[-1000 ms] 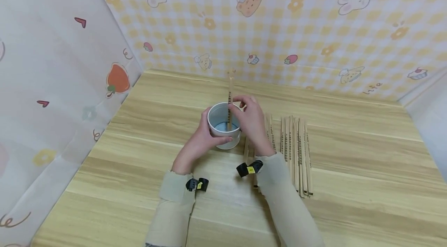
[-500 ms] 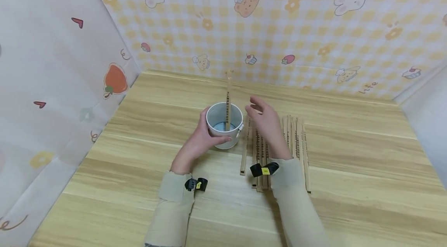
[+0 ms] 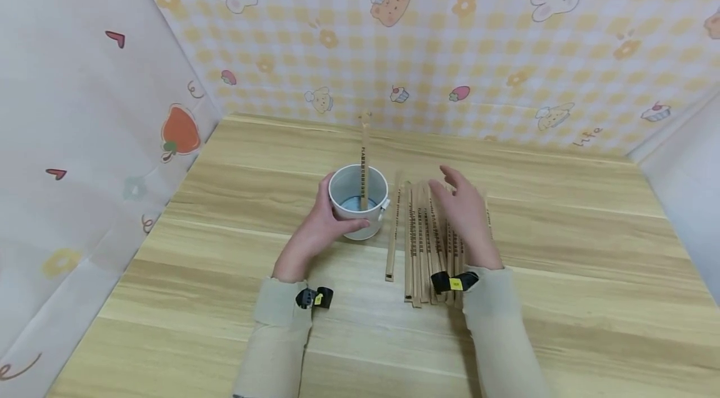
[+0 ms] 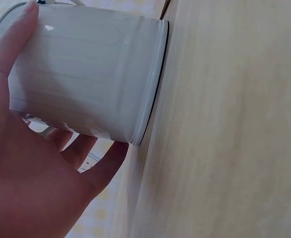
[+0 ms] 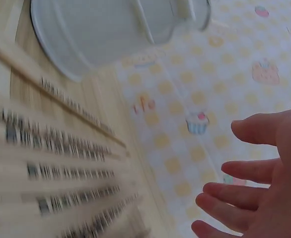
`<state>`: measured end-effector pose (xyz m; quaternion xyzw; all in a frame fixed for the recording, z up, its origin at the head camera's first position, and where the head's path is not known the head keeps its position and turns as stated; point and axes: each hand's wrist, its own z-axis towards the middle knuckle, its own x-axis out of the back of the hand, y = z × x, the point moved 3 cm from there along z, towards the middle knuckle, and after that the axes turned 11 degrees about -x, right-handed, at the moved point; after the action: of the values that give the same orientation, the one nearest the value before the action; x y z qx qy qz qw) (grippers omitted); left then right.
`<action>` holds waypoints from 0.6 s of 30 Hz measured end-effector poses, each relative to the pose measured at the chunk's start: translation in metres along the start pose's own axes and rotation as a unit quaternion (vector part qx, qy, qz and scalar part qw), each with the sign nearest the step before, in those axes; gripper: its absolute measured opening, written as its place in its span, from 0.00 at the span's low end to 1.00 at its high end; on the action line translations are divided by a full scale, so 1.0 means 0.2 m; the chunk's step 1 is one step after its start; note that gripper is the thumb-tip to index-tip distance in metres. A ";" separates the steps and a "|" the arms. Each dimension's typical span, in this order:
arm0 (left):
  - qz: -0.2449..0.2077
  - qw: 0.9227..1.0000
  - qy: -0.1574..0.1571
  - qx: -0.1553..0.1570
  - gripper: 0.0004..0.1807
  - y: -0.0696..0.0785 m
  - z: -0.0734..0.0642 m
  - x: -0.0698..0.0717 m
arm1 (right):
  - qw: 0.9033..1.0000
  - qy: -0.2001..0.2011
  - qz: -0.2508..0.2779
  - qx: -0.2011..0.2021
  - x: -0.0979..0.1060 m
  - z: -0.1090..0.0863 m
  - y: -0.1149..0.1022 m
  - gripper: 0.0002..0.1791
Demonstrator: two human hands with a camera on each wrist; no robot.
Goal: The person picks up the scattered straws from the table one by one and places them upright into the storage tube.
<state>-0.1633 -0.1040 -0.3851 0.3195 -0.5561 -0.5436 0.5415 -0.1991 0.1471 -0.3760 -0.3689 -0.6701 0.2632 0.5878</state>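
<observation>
A small white metal bucket (image 3: 368, 222) stands upright on the wooden table, and my left hand (image 3: 320, 228) grips its left side, thumb across the front. In the left wrist view the fingers curl round the bucket wall (image 4: 81, 69). One slim paper-wrapped straw (image 3: 364, 157), printed with dark lettering, stands in the bucket and rises well above the rim. My right hand (image 3: 465, 213) hovers over a row of similar wrapped straws (image 3: 417, 248) with nothing in it, its fingers apart. In the right wrist view those straws (image 5: 71, 171) look blurred.
Between bucket and row lies a single wrapped straw (image 3: 392, 242), apart from the others. The bucket's handle joint (image 3: 385, 205) sticks out on its right. A yellow checked cloth (image 3: 360, 42) forms the back wall; a white printed cloth (image 3: 101, 135) hangs at the left.
My right hand has let go of the straw in the bucket and moved right over the row of straws. The left hand still holds the bucket in place.
</observation>
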 end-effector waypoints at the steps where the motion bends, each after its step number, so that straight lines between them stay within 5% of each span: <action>1: -0.001 1.000 0.000 0.001 0.55 0.01 0.00 0.00 | 1.000 0.007 -0.005 0.000 0.02 0.00 0.02 0.34; 9: -0.010 1.000 -0.001 0.001 0.55 0.01 0.00 0.00 | 0.998 0.060 -0.013 -0.033 0.16 -0.01 0.15 0.32; 18: 0.004 1.000 -0.001 0.007 0.55 0.00 0.00 0.00 | 0.991 0.071 -0.066 -0.088 0.30 0.02 0.31 0.34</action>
<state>-0.1623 -0.1035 -0.3845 0.3207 -0.5611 -0.5382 0.5410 -0.1930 0.2315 -0.3903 -0.3918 -0.6699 0.1368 0.6156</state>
